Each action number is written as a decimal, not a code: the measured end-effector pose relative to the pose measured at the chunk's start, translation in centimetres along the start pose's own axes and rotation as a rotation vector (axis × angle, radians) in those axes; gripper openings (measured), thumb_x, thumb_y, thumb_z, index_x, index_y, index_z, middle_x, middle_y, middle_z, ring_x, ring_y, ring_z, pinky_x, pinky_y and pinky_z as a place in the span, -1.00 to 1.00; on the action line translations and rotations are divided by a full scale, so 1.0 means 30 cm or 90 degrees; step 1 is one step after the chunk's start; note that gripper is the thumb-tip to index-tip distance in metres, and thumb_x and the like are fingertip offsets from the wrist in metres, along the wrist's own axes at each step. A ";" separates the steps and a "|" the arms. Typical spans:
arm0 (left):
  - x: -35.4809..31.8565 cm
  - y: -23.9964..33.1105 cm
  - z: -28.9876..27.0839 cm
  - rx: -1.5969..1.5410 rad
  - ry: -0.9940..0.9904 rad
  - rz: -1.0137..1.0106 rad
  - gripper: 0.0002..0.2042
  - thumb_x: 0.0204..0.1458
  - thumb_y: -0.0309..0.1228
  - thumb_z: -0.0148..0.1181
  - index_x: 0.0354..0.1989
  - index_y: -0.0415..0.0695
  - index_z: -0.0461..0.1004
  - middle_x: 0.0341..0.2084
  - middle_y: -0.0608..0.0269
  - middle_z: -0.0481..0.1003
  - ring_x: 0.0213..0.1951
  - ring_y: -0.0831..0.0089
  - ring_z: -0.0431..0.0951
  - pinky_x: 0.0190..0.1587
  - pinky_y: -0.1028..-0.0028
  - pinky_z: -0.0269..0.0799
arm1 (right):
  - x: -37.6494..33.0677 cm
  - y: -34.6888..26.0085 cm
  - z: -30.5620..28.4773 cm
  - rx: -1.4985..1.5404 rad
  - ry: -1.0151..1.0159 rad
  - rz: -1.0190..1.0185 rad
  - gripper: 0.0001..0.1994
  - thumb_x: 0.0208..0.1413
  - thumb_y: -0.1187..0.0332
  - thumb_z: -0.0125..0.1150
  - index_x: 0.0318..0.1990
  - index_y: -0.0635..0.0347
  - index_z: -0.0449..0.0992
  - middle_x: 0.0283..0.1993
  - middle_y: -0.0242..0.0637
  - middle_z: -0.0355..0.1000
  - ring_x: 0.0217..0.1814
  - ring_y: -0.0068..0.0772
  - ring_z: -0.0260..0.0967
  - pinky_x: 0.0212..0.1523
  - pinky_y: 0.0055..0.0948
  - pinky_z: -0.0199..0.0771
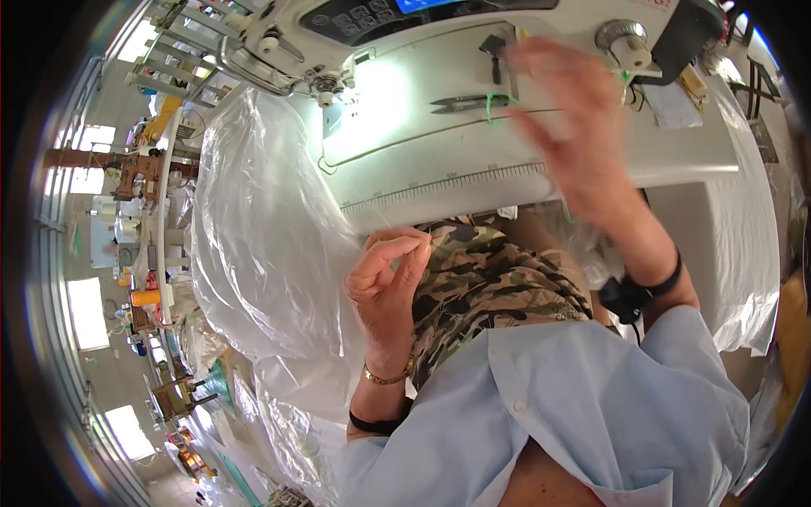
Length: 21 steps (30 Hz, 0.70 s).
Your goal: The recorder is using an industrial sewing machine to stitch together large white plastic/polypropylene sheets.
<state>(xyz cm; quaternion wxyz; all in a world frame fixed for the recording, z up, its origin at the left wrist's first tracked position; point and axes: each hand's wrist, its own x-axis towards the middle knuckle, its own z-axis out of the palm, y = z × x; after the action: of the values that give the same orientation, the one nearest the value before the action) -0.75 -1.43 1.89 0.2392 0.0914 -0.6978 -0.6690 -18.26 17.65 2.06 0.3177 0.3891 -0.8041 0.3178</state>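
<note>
My left hand [384,275] is raised over my lap, its thumb and fingertips pinched together on what looks like a fine, pale thread, barely visible. Above the right side of the sewing machine bed [473,182] my right hand [579,127] is smeared by motion, thumb and fingers apart, with nothing visible between them. Nearest to it lie dark thread snips [460,104] with a green cord tied on. A small black tool [493,57] like a screwdriver rests just beyond. The sewing machine's needle area [325,91] is brightly lit at the left.
A large sheet of clear plastic [262,228] hangs over the left edge. The machine's handwheel [625,42] stands at the upper right. A printed ruler [448,180] runs along the front of the bed. Shelving and machines [139,177] fill the far left.
</note>
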 end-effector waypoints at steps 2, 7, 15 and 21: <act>0.025 0.008 -0.031 0.146 -0.037 0.054 -0.93 -0.03 -0.68 0.22 -0.37 -0.28 0.53 -0.36 0.21 0.54 -0.30 0.57 0.49 -0.22 0.60 0.41 | 0.000 0.107 -0.137 -0.083 0.194 0.081 -0.48 -0.05 0.58 0.24 0.14 0.23 0.31 0.20 -0.18 0.28 0.21 -0.25 0.24 0.13 -0.29 0.29; 0.102 0.013 -0.072 0.186 -0.053 0.138 -0.92 -0.05 -0.67 0.24 -0.38 -0.26 0.55 -0.38 0.20 0.56 -0.33 0.56 0.52 -0.27 0.61 0.42 | 0.097 0.528 -0.411 -0.136 0.538 0.227 -0.62 0.22 0.24 0.10 0.14 0.19 0.38 0.10 -0.27 0.35 -0.06 -0.38 0.37 -0.10 -0.42 0.39; 0.187 0.015 -0.095 0.213 -0.068 0.125 -0.94 -0.05 -0.64 0.26 -0.38 -0.28 0.55 -0.44 0.22 0.55 -0.33 0.57 0.51 -0.26 0.60 0.40 | 0.265 0.850 -0.567 0.317 0.134 0.390 -0.48 0.23 0.07 -0.07 0.21 0.26 0.29 0.22 -0.08 0.26 0.15 -0.18 0.30 0.10 -0.23 0.32; 0.241 -0.001 -0.133 0.308 -0.049 0.109 -0.95 -0.04 -0.62 0.26 -0.40 -0.31 0.54 -0.52 0.27 0.52 -0.39 0.60 0.46 -0.29 0.61 0.36 | 0.321 0.818 -0.555 0.383 0.077 0.586 -0.38 0.26 -0.04 -0.11 0.13 0.48 0.27 0.05 0.12 0.33 -0.04 -0.01 0.38 -0.17 -0.04 0.51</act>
<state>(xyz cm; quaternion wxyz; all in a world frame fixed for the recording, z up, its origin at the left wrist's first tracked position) -5.21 -8.23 3.37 0.2390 0.0610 -0.8515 -0.4627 -38.95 38.36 12.82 0.0663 0.0519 -0.7455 0.6612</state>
